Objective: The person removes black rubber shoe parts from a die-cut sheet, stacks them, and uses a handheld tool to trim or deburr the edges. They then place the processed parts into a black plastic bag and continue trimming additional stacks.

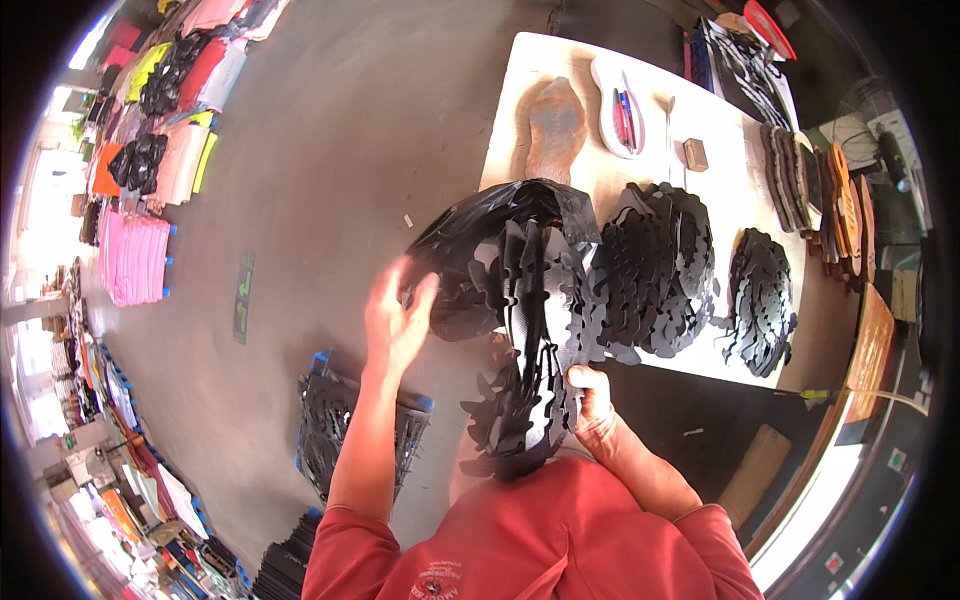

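Observation:
A thick bundle of flat black cut-out pieces [530,330], partly wrapped in a black plastic bag [480,235], hangs over the near edge of a white table [530,60]. My right hand [590,395] grips the bundle's lower right side with the thumb on the pieces. My left hand [398,315] is open, fingers spread, right beside the bag's left side; whether it touches the bag I cannot tell. My forearms come up from my red shirt at the lower edge.
Two more heaps of black cut pieces [660,265] [760,300] lie on the table. A brown sole-shaped form [555,125], a white tray with pens [618,105] and a small brown block [695,153] sit farther back. A crate of black pieces [330,430] stands on the floor.

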The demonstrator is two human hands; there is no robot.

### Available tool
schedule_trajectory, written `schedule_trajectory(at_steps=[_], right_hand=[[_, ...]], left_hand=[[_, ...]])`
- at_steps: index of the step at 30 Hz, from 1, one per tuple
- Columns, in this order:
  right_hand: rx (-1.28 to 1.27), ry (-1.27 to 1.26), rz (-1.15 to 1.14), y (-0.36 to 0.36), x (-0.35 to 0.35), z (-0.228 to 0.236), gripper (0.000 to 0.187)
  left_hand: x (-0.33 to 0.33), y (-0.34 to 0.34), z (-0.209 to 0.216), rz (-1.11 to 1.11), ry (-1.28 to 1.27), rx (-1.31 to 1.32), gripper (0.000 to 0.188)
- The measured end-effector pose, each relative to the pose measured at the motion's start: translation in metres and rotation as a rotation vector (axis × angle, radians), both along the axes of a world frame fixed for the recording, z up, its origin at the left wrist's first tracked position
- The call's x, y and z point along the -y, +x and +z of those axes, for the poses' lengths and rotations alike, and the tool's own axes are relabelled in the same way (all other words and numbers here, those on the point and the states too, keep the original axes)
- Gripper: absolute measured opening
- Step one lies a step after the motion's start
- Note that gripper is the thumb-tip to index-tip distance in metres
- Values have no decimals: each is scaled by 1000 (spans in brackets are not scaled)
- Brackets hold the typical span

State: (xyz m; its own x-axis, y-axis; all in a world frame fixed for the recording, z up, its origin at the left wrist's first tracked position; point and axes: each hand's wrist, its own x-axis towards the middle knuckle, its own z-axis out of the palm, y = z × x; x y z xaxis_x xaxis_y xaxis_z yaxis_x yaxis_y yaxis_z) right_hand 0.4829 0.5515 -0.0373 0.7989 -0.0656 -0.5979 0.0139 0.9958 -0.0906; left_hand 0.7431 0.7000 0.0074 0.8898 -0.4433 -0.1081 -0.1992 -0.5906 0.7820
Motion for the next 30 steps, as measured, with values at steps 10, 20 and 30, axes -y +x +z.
schedule_trajectory(at_steps=[10,20,30], right_hand=[[-120,-51,69,28,2,16,22],[-162,-14,-57,46,41,5,20],[-126,-55,-198,88,78,16,20]], left_hand=[[4,13,-82,-84,205,169,31],[-4,-48,-101,-56,64,-211,52],[-11,-88,-123,-7,-73,-632,36]])
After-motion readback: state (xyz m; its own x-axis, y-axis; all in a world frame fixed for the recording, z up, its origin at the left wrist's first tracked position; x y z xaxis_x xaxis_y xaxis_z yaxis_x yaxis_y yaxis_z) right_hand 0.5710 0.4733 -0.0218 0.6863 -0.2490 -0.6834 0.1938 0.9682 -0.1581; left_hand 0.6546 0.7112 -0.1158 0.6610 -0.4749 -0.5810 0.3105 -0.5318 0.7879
